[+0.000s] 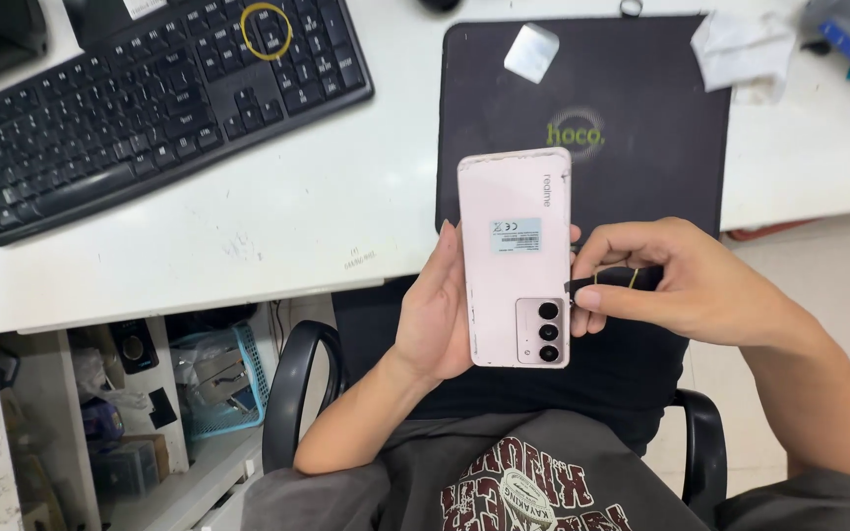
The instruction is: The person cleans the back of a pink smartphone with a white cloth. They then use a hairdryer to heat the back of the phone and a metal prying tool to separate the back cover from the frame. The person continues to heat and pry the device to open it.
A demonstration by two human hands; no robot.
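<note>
Two hands meet over the person's lap, just past the near edge of the counter [248, 246]. The left hand [435, 315] cups a pale pink smartphone [514, 256] from its left side, back cover facing up, fingers wrapped underneath and thumb along the edge. The right hand [686, 280] pinches a thin black tool [607, 280] between thumb and forefinger, its tip set against the phone's right edge, level with the camera block.

The phone's long axis runs near to far, almost straight; the three lenses sit at the near end, and the far end reaches over the black work mat [641, 108].

As I see it, the danger is a slip: the phone hangs in the air on one palm, so a hard sideways push from the tool could twist it loose and drop it, or skid the tip across the cover or into the left fingers. The far corners already look chipped.

Farther left, a black keyboard [130, 108] carries a yellow rubber band [267, 30].
</note>
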